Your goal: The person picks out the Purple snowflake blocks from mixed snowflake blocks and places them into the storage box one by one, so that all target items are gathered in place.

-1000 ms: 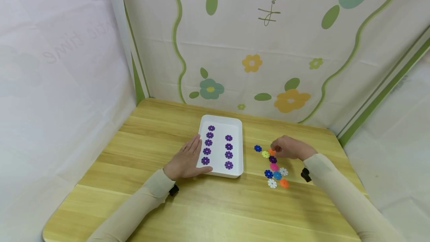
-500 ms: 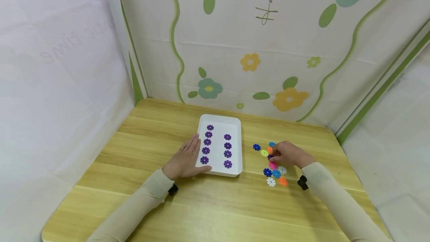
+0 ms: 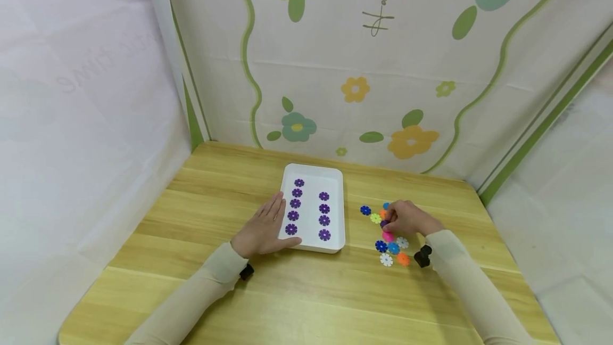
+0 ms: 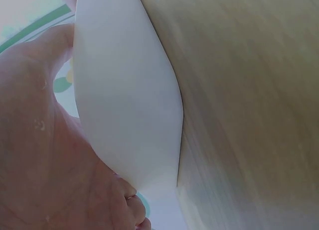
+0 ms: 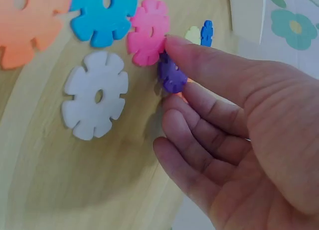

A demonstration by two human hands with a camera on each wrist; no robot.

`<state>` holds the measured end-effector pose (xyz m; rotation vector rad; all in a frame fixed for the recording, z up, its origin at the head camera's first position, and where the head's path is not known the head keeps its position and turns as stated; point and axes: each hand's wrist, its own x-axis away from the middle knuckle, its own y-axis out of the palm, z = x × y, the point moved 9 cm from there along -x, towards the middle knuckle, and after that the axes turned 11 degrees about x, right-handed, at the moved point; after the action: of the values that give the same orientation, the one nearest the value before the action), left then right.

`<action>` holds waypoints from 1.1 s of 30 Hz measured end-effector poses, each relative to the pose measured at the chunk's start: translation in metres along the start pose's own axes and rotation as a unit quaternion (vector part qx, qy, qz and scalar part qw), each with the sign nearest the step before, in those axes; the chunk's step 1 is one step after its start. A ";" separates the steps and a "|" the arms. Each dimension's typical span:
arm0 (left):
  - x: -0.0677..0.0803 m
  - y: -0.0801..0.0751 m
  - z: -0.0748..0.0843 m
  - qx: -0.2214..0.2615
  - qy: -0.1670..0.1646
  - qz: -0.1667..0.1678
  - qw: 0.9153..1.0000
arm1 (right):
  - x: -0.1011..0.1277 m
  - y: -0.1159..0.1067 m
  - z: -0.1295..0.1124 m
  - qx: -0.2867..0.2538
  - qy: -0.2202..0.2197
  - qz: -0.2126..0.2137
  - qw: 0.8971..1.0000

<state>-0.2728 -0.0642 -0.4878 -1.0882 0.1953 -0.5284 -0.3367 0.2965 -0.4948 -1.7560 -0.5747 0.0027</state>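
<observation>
A white tray sits mid-table holding two columns of purple flower discs. My left hand lies flat with straight fingers against the tray's left edge. To the right, my right hand pinches a purple flower disc between thumb and forefinger, just off the wood, among a loose cluster of coloured discs. A pink disc, a light blue disc, a white disc and an orange disc lie beside it.
More discs lie around the right hand: dark blue, yellow-green, white, orange. The wooden table is walled by flower-print cloth at the back and sides. Bare wood stretches along the front.
My right hand has drawn slightly toward the pile's middle and taken hold of a purple disc, lifting it. The left hand has stayed on the tray's edge.
</observation>
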 end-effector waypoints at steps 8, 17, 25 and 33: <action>-0.001 0.002 0.000 -0.002 0.006 0.003 1.000 | -0.002 -0.003 0.005 -0.050 -0.021 0.010 0.998; -0.001 0.000 0.001 -0.012 0.002 0.002 1.000 | -0.012 -0.030 0.000 -0.048 -0.069 0.010 0.996; -0.001 0.000 -0.001 -0.010 -0.003 -0.002 1.000 | -0.034 -0.056 -0.031 -0.044 -0.082 0.007 0.996; -0.001 0.001 -0.002 -0.012 -0.008 -0.006 1.000 | -0.070 -0.080 -0.076 0.003 -0.091 0.022 0.996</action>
<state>-0.2738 -0.0648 -0.4899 -1.1167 0.1814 -0.5294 -0.4056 0.2125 -0.4219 -1.7723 -0.6666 0.1964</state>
